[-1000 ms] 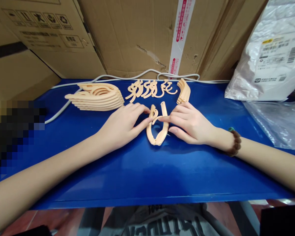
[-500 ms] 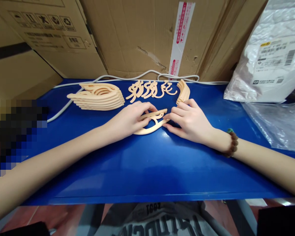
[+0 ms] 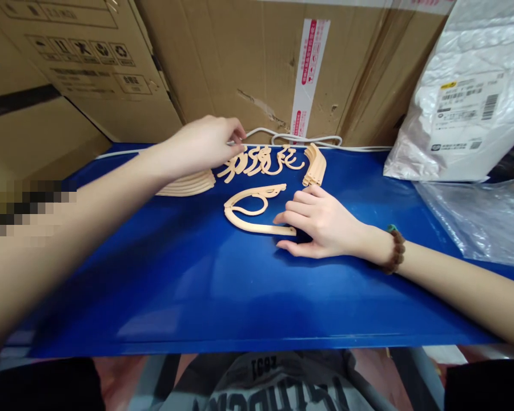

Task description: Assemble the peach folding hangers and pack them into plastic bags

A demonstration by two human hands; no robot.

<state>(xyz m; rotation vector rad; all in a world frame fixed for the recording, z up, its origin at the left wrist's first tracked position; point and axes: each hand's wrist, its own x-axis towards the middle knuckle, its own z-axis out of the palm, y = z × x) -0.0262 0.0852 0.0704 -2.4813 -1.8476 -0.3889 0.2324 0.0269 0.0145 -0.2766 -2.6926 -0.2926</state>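
Note:
A cream curved frame [image 3: 248, 227], which looks like part of a folding clothes hanger, lies on the blue table [image 3: 240, 297]. My right hand [image 3: 319, 222] rests at its right end, thumb and fingers apart; whether the fingertips touch it is unclear. Farther back, my left hand [image 3: 208, 142] hovers at the left end of a row of cream hook-shaped pieces [image 3: 272, 162], with its thumb and forefinger apart. Under the left wrist sits a stack of cream curved frames [image 3: 188, 184], partly hidden by the arm. Beyond my right fingers stands a small stack of short curved arms [image 3: 314, 164].
Cardboard boxes [image 3: 231, 63] wall off the back and left. A white cable [image 3: 308, 137] runs along the table's rear edge. To the right are a white plastic mailer bag [image 3: 458, 114] and clear plastic wrap [image 3: 471, 228].
My left hand has let go of the curved frame and moved up and left to the hooks. The frame now lies flatter on the table; my right hand stays by its end.

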